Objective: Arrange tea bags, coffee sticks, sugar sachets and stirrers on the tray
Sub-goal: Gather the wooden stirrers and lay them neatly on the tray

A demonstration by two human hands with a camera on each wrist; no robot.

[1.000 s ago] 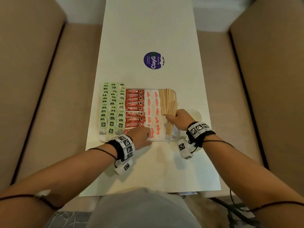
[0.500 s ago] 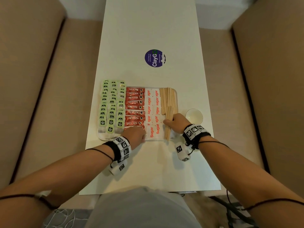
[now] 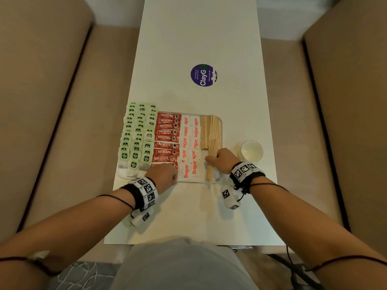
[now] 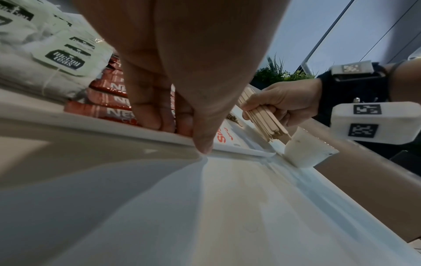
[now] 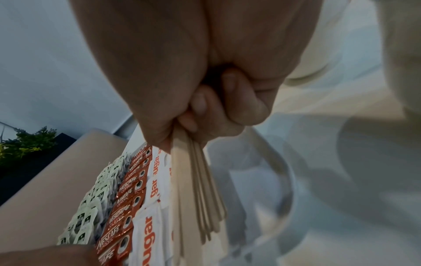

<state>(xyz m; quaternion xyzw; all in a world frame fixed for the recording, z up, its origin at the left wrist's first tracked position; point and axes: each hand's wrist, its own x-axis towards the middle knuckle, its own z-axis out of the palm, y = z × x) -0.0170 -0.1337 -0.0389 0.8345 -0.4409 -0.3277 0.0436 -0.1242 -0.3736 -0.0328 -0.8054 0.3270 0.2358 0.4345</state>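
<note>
Gripping stirrers [image 3: 211, 164] bundled in right hand [image 3: 225, 162] at tray's [image 3: 220, 124] right end, ready to lay neatly; pinching coffee stick [image 3: 163, 164] at tray's near rim with left hand [image 3: 165, 174], likely squaring row.

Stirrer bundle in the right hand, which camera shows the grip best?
Right wrist: close up, fingers of the right hand curl round the stirrer bundle. Left wrist shows it sideways, smaller; head shows the hand's back over it.

Coffee stick [image 3: 162, 164] under left hand [image 3: 164, 175], stirrers' [image 3: 210, 172] middles inside right hand [image 3: 223, 161]
</note>
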